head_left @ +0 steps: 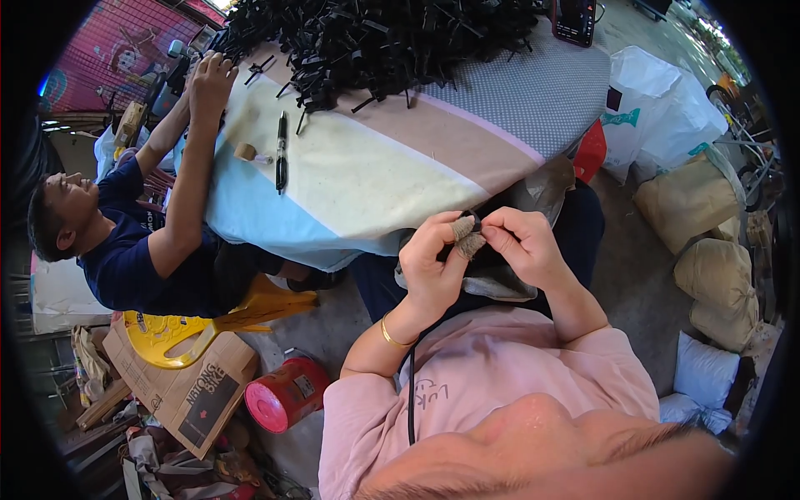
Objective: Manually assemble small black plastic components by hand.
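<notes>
My left hand (437,258) is closed in a pinch, with beige wrapping on its thumb and a finger. Between those fingertips sits a small black piece (469,218), mostly hidden. My right hand (527,246) meets it from the other side, thumb and forefinger pressed together at the black piece; what exactly they grip is too small to make out. Both hands are just off the table's near edge, above my lap. Across the far part of the table (333,200) spreads a heap of small black pieces (358,58) with thin protruding strips.
On the cloth-covered table lie a pen (282,154), a small brown roll (244,152) and a phone (575,21). A co-worker (142,225) reaches over its left side. A yellow chair (175,337) and red bucket (286,393) stand left; white bags (658,108) and brown sacks (692,200) right.
</notes>
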